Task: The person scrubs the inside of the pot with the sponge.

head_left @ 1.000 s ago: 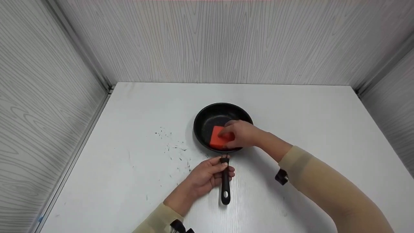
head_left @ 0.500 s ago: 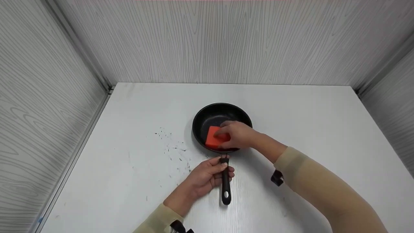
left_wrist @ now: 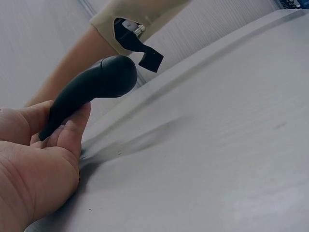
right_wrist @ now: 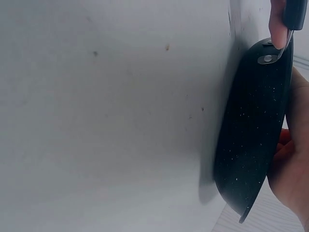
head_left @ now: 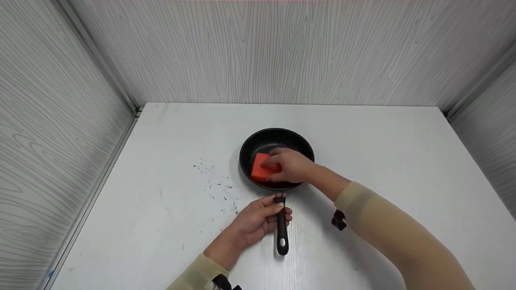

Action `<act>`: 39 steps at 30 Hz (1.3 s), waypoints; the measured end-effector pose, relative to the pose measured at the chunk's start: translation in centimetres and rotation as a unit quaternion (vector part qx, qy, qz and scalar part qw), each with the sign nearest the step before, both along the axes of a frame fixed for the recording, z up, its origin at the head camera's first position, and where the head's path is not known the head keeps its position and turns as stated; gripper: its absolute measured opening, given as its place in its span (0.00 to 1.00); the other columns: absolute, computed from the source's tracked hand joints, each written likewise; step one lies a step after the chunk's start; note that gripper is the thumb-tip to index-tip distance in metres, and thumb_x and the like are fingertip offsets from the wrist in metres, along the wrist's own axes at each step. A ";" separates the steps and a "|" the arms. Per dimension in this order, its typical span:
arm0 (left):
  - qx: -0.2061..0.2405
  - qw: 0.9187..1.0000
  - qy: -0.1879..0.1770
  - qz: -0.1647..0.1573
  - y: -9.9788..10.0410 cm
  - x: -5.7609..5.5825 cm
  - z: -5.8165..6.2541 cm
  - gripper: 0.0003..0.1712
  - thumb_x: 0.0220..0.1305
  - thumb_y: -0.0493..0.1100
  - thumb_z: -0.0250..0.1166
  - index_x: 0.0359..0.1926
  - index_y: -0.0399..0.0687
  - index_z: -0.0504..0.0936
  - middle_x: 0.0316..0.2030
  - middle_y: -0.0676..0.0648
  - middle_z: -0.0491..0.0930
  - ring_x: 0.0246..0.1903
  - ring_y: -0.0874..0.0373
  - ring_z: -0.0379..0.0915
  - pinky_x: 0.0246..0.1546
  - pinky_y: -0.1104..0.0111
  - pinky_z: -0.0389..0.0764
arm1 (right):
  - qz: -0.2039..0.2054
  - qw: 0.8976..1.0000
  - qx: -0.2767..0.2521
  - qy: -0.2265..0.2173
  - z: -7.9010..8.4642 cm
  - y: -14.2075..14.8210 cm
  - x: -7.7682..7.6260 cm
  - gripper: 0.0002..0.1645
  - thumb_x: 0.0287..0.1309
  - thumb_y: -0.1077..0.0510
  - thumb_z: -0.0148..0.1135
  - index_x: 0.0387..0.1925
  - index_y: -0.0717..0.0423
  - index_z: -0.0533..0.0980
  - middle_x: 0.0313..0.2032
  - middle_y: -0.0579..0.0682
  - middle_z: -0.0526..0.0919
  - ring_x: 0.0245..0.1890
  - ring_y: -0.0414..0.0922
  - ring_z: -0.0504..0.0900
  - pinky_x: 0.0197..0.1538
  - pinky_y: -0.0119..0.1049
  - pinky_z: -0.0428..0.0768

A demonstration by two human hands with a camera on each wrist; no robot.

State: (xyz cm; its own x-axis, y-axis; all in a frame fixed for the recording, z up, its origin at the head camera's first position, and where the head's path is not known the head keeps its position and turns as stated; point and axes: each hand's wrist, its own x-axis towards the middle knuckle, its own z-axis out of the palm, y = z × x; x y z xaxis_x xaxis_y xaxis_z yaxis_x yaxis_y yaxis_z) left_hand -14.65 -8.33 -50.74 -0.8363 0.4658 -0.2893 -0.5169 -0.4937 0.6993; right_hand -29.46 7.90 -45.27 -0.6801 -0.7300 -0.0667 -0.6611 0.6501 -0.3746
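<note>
A black frying pan sits in the middle of the white table, its handle pointing toward me. My left hand grips that handle close to the pan, thumb on top and fingers beneath. In the left wrist view the thick handle end juts out past the fingers. Inside the pan, my right hand holds a red sponge against the near-left part of the bottom. From the right wrist, the pan's speckled outer side hides most of the sponge and the fingertips.
Dark crumbs and smudges are scattered over the white table left of the pan. Wood-grain panels enclose it: a back wall, a left wall and a right wall.
My right hand has slid the sponge leftward across the pan, and slightly away from me over the last half second. The left hand stays on the handle; the pan has barely shifted.
</note>
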 end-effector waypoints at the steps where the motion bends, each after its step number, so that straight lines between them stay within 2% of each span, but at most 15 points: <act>1: 0.000 1.000 0.001 -0.001 0.0 0.0 0.0 0.28 0.79 0.32 0.59 0.74 0.30 0.66 0.41 0.41 0.87 0.39 0.54 0.88 0.50 0.63 0.88 | -0.003 1.000 -0.001 -0.001 -0.1 -0.1 -0.1 0.27 0.65 0.46 0.75 0.63 0.45 0.83 0.69 0.59 0.76 0.67 0.55 0.76 0.70 0.48 0.75; 10: -0.014 1.000 -0.009 0.010 0.1 0.1 0.1 0.28 0.78 0.32 0.59 0.74 0.31 0.67 0.40 0.40 0.87 0.39 0.54 0.88 0.48 0.63 0.89 | -0.011 1.000 -0.004 0.009 -0.5 -1.0 -1.0 0.29 0.66 0.43 0.74 0.65 0.45 0.83 0.69 0.60 0.76 0.69 0.55 0.74 0.73 0.48 0.72; 22: -0.013 1.000 -0.007 0.015 0.1 0.1 0.2 0.27 0.78 0.32 0.60 0.74 0.30 0.68 0.40 0.40 0.87 0.39 0.54 0.88 0.50 0.62 0.88 | -0.060 0.998 -0.008 0.027 -0.6 -1.9 -1.3 0.29 0.66 0.42 0.73 0.64 0.46 0.83 0.68 0.57 0.77 0.69 0.54 0.74 0.72 0.47 0.74; 30: -0.011 1.000 -0.007 0.016 0.2 0.1 0.1 0.27 0.79 0.32 0.59 0.74 0.30 0.67 0.40 0.40 0.87 0.39 0.54 0.88 0.49 0.63 0.89 | -0.073 0.996 -0.012 0.047 -0.7 -1.9 -1.5 0.29 0.65 0.41 0.73 0.63 0.48 0.84 0.66 0.60 0.78 0.66 0.55 0.77 0.69 0.47 0.76; 39: -0.013 1.000 -0.003 0.019 0.2 0.1 0.1 0.28 0.79 0.32 0.59 0.74 0.28 0.66 0.39 0.41 0.87 0.39 0.53 0.88 0.48 0.63 0.89 | -0.096 0.994 0.004 0.043 -0.5 -1.5 -1.8 0.29 0.65 0.40 0.73 0.63 0.47 0.84 0.68 0.63 0.76 0.68 0.59 0.75 0.72 0.49 0.74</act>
